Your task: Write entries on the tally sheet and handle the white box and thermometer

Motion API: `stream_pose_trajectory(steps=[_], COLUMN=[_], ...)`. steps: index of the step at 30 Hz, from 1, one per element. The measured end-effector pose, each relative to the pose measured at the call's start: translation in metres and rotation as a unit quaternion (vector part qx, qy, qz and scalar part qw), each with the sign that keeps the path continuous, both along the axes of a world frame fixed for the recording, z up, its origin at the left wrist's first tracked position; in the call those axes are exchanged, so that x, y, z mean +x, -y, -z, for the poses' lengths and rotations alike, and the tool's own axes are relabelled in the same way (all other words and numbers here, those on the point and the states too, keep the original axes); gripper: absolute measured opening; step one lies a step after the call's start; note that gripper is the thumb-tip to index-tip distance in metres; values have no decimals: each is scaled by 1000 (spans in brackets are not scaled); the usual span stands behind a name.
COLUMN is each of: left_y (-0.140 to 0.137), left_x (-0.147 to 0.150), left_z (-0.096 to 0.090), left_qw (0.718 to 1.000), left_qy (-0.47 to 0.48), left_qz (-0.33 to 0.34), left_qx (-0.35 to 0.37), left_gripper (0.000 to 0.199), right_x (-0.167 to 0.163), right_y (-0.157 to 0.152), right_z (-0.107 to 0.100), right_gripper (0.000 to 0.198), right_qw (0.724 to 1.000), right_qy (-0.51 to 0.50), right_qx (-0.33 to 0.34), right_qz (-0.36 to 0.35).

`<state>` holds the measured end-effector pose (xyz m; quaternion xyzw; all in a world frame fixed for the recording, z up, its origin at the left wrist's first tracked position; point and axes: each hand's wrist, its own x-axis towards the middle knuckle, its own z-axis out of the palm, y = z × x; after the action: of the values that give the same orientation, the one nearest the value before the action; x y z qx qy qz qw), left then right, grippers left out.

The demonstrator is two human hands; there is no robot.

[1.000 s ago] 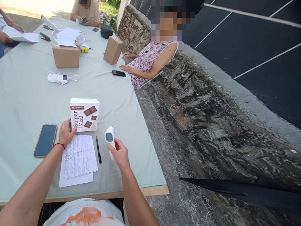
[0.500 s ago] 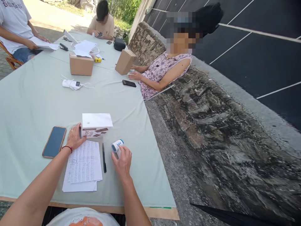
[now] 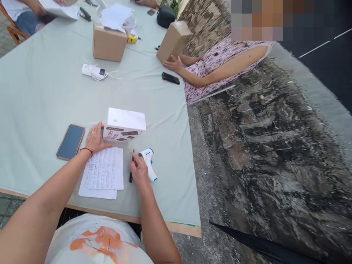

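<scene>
My left hand (image 3: 96, 139) rests against the left side of a white printed carton (image 3: 126, 119). Its thumb is spread out below the carton's front, over the top of some printed sheets (image 3: 106, 172). My right hand (image 3: 139, 169) is at a black pen (image 3: 131, 177), right of the sheets. Thumb and index finger close on the pen, which seems to lie along the table. A white and blue infrared thermometer (image 3: 150, 167) lies just right of that hand, partly hidden by it. Left of my left hand is a phone in a brown-edged case (image 3: 70, 142).
A pale green cloth (image 3: 41, 110) covers the table. Farther off are a white device with a cord (image 3: 93, 72), a cardboard box (image 3: 109, 44) under papers, a yellow tape measure (image 3: 132, 38) and a black phone (image 3: 171, 78). A person's hand (image 3: 174, 65) touches another cardboard box (image 3: 173, 42).
My right hand has let go of the thermometer, which now lies on its side, and has moved left to the pen. My left hand stays by the carton. The view has tipped downward.
</scene>
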<state>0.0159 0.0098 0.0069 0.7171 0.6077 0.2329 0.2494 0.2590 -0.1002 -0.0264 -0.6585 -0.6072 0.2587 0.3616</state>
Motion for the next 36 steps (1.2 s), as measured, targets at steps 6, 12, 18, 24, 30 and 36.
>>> stream_pose_trajectory(steps=[6,12,18,24,30,36], left_y=[-5,-7,-5,-3,0,1], left_x=[10,20,22,21,23,24], left_z=[8,4,1,5,-2,-5], left_qw=[1000,999,999,1000,1000,1000], left_qy=[3,-10,-20,15,2,4], left_qz=[23,26,22,20,10,11], left_qx=[-6,-35,-26,-3,-25,-29], left_gripper=[142,141,139,127,123,124], right_x=[7,-10,-26,-23,-29,-34], right_y=[18,19,14,3,-1,-4], right_z=[-10,-12,-20,-20,-16,-17], right_gripper=[41,43,31,29,14,14], right_qw=[951,945,976,991,991,991], right_qy=[-307,-326,-202,-134,-102,-108], right_qx=[-34,2,51,10,-3,-1], right_qz=[27,13,64,16,86,83])
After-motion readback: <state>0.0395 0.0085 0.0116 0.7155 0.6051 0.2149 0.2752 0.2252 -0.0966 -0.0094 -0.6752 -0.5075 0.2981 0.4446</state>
